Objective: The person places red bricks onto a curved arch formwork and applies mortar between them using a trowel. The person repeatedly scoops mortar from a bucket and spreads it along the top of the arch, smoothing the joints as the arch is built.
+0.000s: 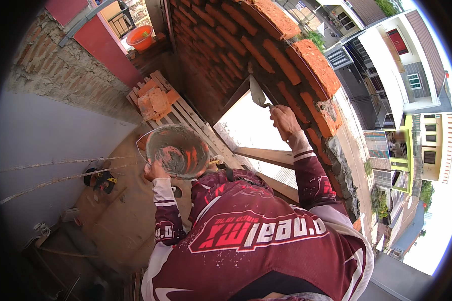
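Observation:
My right hand (285,122) is closed round the handle of a pointed trowel (257,94), whose blade points up toward the brick wall (231,42). Grey mortar fills the wall's joints, and the blade's tip is close to or touching it; I cannot tell which. With my left hand (155,171) I grip the rim of a mortar bucket (178,150), fingers closed at its near left side. Wet grey mortar and an orange-red smear coat the bucket's inside. Its thin wire handle stands out on the left.
Orange bricks (154,103) lie stacked on wooden planks (196,123) beyond the bucket. An orange basin (140,38) stands at the far left. A yellow-and-black tool (104,181) rests on the floor. Right of the wall's outer edge, houses (412,65) show below.

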The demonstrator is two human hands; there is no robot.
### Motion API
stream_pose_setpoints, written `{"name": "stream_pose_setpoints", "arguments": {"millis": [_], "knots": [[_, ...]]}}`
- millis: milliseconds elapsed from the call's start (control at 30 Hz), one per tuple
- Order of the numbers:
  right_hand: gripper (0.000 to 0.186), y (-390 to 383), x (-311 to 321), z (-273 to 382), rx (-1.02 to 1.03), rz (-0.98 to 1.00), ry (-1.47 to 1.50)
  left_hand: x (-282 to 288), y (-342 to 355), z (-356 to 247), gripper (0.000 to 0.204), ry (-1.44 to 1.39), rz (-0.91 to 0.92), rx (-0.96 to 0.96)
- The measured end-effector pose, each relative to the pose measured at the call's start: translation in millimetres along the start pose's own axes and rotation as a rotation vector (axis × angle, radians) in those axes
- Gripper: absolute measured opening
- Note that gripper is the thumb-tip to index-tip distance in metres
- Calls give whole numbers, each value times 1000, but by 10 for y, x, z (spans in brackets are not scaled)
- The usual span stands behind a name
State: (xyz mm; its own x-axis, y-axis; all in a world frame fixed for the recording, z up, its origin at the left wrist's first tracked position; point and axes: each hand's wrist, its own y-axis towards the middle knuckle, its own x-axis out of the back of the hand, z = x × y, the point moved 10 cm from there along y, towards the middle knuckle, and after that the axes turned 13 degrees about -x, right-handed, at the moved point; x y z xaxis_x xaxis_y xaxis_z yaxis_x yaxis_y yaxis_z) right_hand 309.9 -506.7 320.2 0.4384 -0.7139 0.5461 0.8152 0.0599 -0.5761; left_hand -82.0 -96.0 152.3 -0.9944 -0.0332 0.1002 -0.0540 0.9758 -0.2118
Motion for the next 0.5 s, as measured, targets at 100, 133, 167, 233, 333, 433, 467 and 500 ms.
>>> {"name": "stream_pose_setpoints", "arguments": {"millis": [100, 133, 167, 233, 333, 433, 467, 500], "knots": [[36, 162, -309, -22, 34, -151, -176, -103, -40, -21, 25, 0, 17, 30], [37, 193, -414, 29, 88, -158, -181, -126, -41, -22, 29, -7, 31, 41], [41, 221, -530, 75, 129, -151, -221, -138, -40, -23, 27, 25, 42, 50], [50, 422, -779, 6, -58, -58, -203, -184, -29, -30, 24, 55, 78, 53], [52, 542, -829, 242, 16, -182, -309, -226, -32, -82, 17, -18, 81, 11], [54, 644, -759, 313, -14, -260, -246, -236, -62, -89, 17, -26, 105, 38], [55, 660, -698, 290, -26, -272, -164, -233, -67, -112, 16, -17, 115, 28], [56, 673, -627, 239, -63, -303, -118, -217, -74, -123, 15, -6, 120, 27]]}}
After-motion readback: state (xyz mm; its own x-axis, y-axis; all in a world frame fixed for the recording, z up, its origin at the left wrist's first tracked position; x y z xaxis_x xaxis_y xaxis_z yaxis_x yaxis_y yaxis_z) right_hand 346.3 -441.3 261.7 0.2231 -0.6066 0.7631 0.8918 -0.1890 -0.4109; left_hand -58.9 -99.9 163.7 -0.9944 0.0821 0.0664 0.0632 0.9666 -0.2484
